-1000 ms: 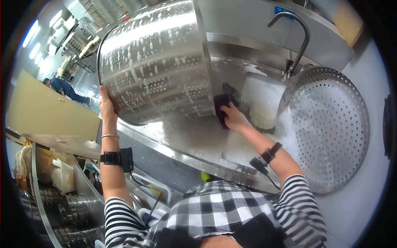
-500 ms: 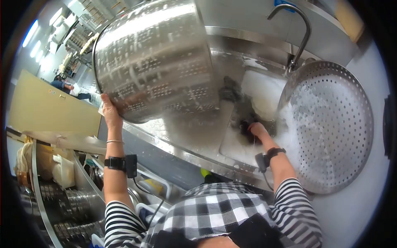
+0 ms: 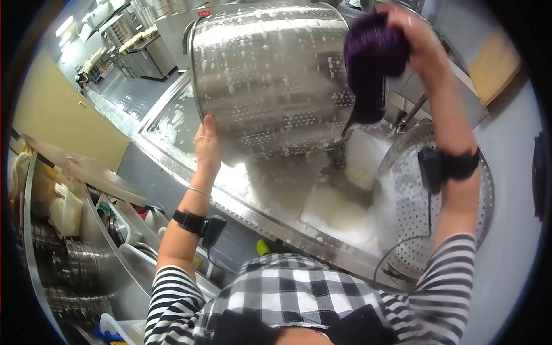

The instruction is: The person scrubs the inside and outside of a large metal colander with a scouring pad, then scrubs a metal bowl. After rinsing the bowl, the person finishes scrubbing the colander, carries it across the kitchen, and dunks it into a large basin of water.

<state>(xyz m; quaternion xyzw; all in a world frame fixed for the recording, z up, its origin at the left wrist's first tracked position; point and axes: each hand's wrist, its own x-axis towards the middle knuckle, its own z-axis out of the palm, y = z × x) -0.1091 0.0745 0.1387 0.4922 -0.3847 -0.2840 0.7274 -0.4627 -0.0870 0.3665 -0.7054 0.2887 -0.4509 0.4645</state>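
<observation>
A large perforated steel drum (image 3: 270,80) lies tilted on its side above the sink, streaked with suds. My left hand (image 3: 207,144) grips its lower left rim. Raised at the upper right, my right hand (image 3: 417,43) holds a dark purple cloth (image 3: 371,63), which hangs wet beside the drum's right end. Below the cloth is the sink basin with cloudy, foamy water (image 3: 339,201). A round perforated steel pan (image 3: 414,213), covered with foam in part, leans at the basin's right side.
The faucet (image 3: 409,115) rises behind the basin. Shelves (image 3: 75,259) with stacked metal ware stand at the lower left. A cream door (image 3: 69,115) and a steel worktable (image 3: 149,54) are farther off.
My right hand has come up out of the water with the purple cloth. The drum has shifted right in view, still held by my left hand, as the view turned left.
</observation>
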